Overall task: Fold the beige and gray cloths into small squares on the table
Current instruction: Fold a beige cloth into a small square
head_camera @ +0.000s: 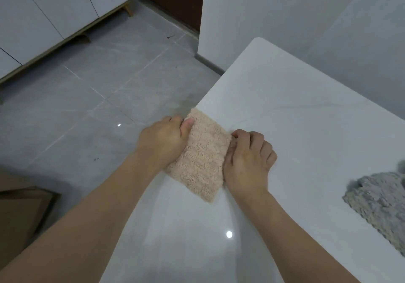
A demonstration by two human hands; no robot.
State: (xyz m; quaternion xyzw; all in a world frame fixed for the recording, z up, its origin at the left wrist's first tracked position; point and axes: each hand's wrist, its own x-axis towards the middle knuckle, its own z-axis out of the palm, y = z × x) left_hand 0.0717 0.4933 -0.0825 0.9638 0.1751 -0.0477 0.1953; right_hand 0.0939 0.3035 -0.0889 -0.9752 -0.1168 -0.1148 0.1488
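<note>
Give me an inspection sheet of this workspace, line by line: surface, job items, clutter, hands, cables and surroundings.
Surface: white table, glossy, with light reflections.
Job's things: beige cloth folded into a narrow rectangle at the table's left edge; gray cloth lies rumpled, unfolded, at the right.
Clutter: nothing seen.
Grippers: left hand and right hand each grip a long side of the beige cloth.
Cables: nothing seen.
Surroundings: gray tiled floor, white cabinets, cardboard box.

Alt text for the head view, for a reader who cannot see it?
Two bare hands, left hand and right hand, grip opposite edges of a folded beige cloth at the white table's edge. A crumpled gray cloth lies on the table farther right.
</note>
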